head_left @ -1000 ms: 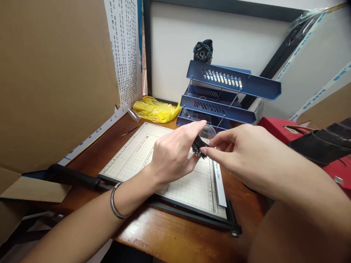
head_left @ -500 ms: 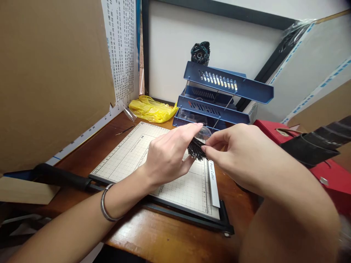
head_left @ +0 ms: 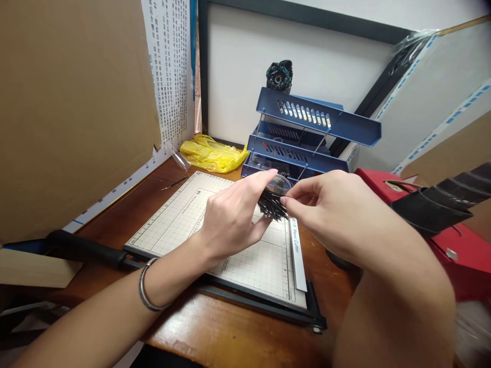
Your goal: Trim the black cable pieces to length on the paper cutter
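My left hand, a metal bangle on its wrist, is closed around a bundle of thin black wire-like pieces above the paper cutter. The bundle's many ends, some shiny, point toward the right. My right hand pinches with thumb and forefinger at the bundle's right edge, on the end of one or more pieces; how many I cannot tell. Below both hands lies the paper cutter with its gridded white board. A clear round plastic container shows just behind the bundle, partly hidden.
The cutter's black handle reaches left beside a pale wooden block. One thin dark piece lies on the brown table. A yellow plastic bag, a blue tiered tray and a red box stand around.
Both hands and the bundle have shifted very slightly left in the view. My right hand keeps its pinch at the bundle's edge, and its forearm has moved left a little.
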A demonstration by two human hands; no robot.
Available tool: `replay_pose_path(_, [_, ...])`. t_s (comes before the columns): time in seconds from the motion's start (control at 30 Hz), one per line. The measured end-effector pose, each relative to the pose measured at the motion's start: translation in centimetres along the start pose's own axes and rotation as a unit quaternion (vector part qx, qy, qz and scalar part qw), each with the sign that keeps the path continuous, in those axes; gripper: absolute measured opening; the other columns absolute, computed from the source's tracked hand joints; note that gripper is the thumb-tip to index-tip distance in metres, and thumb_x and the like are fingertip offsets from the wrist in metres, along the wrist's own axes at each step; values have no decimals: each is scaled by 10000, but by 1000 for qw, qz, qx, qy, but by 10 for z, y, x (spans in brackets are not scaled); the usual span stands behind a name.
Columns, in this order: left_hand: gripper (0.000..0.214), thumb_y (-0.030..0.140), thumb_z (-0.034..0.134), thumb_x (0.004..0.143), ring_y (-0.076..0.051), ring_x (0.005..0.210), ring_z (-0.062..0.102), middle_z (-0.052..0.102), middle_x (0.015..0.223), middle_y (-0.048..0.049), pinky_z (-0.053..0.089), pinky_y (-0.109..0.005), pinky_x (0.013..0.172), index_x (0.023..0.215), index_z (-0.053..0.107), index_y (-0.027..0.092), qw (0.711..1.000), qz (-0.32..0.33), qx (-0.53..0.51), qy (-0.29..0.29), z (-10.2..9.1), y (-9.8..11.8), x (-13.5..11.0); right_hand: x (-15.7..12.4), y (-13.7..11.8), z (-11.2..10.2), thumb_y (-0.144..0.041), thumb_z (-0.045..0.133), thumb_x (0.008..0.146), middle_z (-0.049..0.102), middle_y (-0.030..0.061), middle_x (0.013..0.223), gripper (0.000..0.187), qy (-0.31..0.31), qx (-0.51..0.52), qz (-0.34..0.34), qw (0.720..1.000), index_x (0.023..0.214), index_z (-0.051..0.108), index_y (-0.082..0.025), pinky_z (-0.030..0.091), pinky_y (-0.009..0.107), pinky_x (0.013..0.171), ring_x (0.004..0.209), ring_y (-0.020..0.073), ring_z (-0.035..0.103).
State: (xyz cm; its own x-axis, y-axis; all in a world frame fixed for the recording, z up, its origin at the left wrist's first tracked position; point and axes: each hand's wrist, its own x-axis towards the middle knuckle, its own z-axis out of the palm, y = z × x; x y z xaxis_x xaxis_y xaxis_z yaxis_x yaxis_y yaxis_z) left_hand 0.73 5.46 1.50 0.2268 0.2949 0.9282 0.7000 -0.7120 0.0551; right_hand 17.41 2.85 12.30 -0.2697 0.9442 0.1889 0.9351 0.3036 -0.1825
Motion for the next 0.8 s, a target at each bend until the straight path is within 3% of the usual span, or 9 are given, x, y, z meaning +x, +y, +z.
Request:
replay_pose_path(0.07, [586, 192, 643, 854, -216, 1130, 720, 692, 1339, -88, 601, -298, 940, 1405, 443, 191, 1000, -5, 2, -1, 0, 0, 0, 3, -1, -3, -302, 591, 866, 723, 20, 720, 207, -24, 19, 29, 999, 768, 770, -264, 435, 288, 546, 593, 168, 633])
replay_pose_path(0.13, [597, 184, 657, 844, -217, 1117, 725, 696, 1332, -92, 603, -297, 931, 1402, 445, 183, 1000, -7, 5, 0, 0, 0, 0, 3, -2, -6, -316, 629, 848, 733, 14, 760, 164, -6, 37, 38, 999, 835, 787, -272, 443, 287, 564, 618, 165, 641])
replay_pose_path(0.2, [594, 192, 664, 852, -218, 1114, 727, 698, 1328, -96, 604, -300, 928, 1403, 442, 180, 1000, -7, 7, 2, 0, 0, 0, 1, -4, -9, -308, 633, 852, 710, 5, 716, 167, 14, 53, 26, 998, 875, 794, -271, 435, 279, 556, 592, 151, 618])
replay_pose_path(0.3, [574, 230, 657, 884, -218, 1120, 726, 694, 1336, -95, 604, -304, 932, 1412, 433, 193, 1000, -7, 6, 4, 0, 0, 0, -4, -6, -10, -261, 615, 856, 654, -14, 625, 187, -1, 69, 6, 998, 852, 802, -272, 409, 260, 531, 535, 122, 565])
replay_pose_path(0.6, [622, 181, 668, 852, -219, 1177, 702, 675, 1365, -98, 599, -299, 971, 1426, 428, 182, 1000, 4, -14, 7, 0, -1, -1, -9, -3, -7, -352, 643, 832, 676, 12, 658, 174, 8, 22, 10, 1000, 816, 800, -278, 376, 252, 507, 563, 137, 582])
replay_pose_path(0.8, [567, 166, 661, 858, -210, 1174, 704, 692, 1337, -101, 589, -290, 985, 1392, 470, 162, 1000, 11, -5, 13, 0, 0, -1, -9, -4, -7, -403, 607, 862, 701, 17, 710, 226, -18, 1, 16, 1000, 855, 798, -283, 367, 274, 533, 592, 152, 570])
